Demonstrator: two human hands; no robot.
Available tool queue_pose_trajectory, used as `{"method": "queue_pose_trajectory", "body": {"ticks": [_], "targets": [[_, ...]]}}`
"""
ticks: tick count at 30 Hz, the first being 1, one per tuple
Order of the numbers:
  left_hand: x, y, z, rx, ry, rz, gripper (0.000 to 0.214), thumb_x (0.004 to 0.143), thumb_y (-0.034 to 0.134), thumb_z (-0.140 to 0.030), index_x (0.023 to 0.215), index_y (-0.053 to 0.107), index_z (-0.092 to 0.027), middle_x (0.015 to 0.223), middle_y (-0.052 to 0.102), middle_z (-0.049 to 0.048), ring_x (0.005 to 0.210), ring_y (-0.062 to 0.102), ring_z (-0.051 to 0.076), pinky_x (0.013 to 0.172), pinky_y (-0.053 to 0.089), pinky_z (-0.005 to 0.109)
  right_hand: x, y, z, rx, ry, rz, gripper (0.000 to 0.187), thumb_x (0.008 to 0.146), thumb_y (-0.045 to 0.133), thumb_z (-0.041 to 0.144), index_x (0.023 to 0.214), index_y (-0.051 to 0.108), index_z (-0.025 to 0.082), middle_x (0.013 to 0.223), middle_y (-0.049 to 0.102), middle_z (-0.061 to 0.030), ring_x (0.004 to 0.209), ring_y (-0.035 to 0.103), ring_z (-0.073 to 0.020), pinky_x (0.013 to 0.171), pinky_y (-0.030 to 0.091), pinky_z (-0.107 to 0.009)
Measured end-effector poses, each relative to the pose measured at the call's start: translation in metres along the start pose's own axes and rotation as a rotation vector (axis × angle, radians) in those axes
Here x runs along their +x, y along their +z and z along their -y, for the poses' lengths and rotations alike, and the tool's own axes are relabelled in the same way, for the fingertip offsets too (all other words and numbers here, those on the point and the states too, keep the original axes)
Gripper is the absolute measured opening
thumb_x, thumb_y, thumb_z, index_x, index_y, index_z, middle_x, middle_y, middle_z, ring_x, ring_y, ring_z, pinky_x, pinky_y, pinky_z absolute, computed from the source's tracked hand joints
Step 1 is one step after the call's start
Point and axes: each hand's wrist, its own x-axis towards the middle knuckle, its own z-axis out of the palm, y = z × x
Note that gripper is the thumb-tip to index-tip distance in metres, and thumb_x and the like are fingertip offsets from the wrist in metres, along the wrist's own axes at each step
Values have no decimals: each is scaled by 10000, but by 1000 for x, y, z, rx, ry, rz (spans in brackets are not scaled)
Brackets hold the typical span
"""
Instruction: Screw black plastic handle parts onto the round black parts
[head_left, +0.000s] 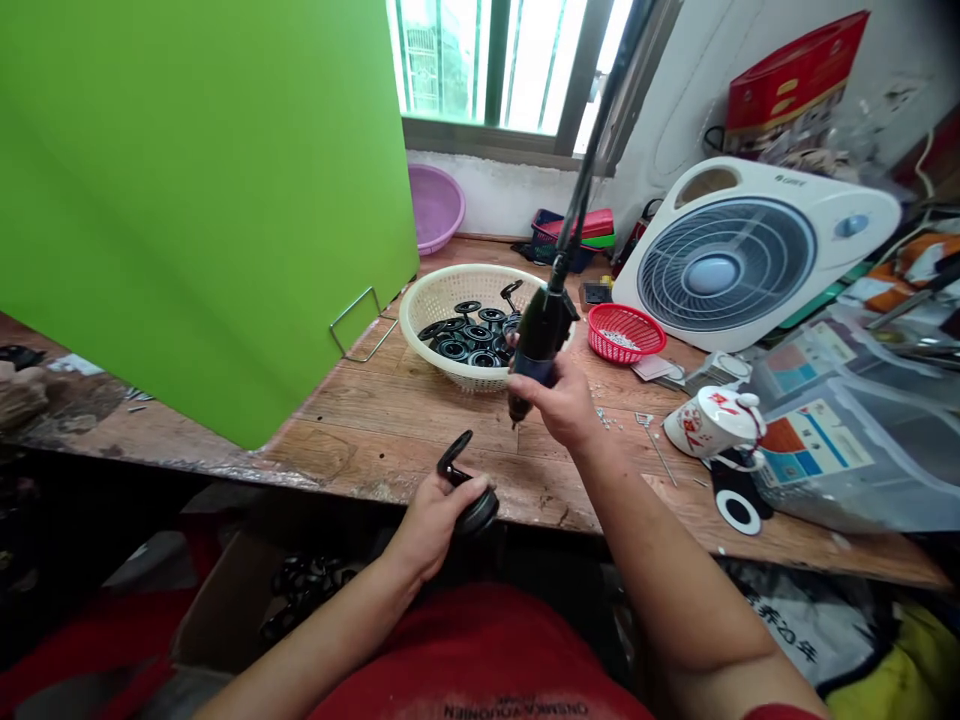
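Note:
My left hand [431, 525] is closed on a black round-based part [478, 512] with a hinged ring arm that sticks up to the left, at the table's front edge. In my right hand [559, 400] is a black electric screwdriver [540, 340], held upright with its bit pointing down above the tabletop. A cord rises from its top end. The bit is apart from the part in my left hand. Just behind the screwdriver stands a cream plastic basket [420, 335] with several similar black round parts [480, 335] inside.
A green partition [210, 200] stands on the left, a wire stand [364, 325] beside it. To the right are a small red basket [626, 333], a white box fan [712, 270], a lidded mug [709, 422] and clear plastic bins [847, 450]. An open carton [232, 590] sits below the table.

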Motion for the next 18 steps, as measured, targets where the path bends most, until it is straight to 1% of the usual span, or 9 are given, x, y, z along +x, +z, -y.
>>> {"method": "queue_pose_trajectory", "body": {"ticks": [2,4,5,8,10,12,15,18], "targets": [[-2,1,-5,-159,-105,-55,261,717,720,-369,785,624,-135,733,634,29,653,586,123,665,476,260,-8,7,1,81,65,15,495,657,792,380,1068,595,187,892,600,-22,800,578,-175,752,519,-345],[-3,2,-8,-238,-175,-87,273,691,743,-367,775,627,-135,709,631,19,610,580,112,621,477,251,-22,16,7,215,94,58,476,650,801,335,1052,585,198,916,596,-25,764,577,-161,707,529,-333],[-4,2,-9,-257,-195,-102,280,680,752,-365,785,629,-137,712,636,19,599,581,110,596,471,243,-30,21,12,274,85,64,449,662,794,307,1044,580,208,937,596,-27,766,580,-158,700,531,-330],[-5,6,-10,-283,-200,-133,304,657,772,-364,815,638,-141,725,653,19,594,588,104,548,444,208,-51,36,33,345,3,-6,408,721,747,241,1080,554,243,957,598,-32,807,590,-166,719,531,-335],[-5,11,-10,-308,-185,-137,302,642,785,-358,805,644,-146,700,653,8,585,584,95,549,438,193,-62,45,47,337,-23,-61,410,749,719,240,1115,533,247,905,596,-30,784,590,-171,715,527,-345],[-6,16,-12,-330,-183,-129,298,634,793,-355,804,655,-153,668,648,-3,570,577,90,552,438,186,-69,50,55,328,-26,-89,408,758,710,244,1120,524,243,837,582,-15,727,573,-160,701,521,-344],[-7,23,-16,-344,-186,-105,301,647,787,-359,844,678,-159,714,675,12,591,585,90,562,443,177,-75,54,55,340,-51,-93,389,761,700,204,1104,523,246,801,558,5,725,552,-144,702,509,-323],[-8,22,-18,-348,-171,-97,311,652,780,-364,869,689,-161,822,702,40,657,613,110,592,466,184,-77,57,50,321,-76,-103,393,754,693,165,1094,514,248,826,554,7,746,553,-137,711,512,-311]]}}
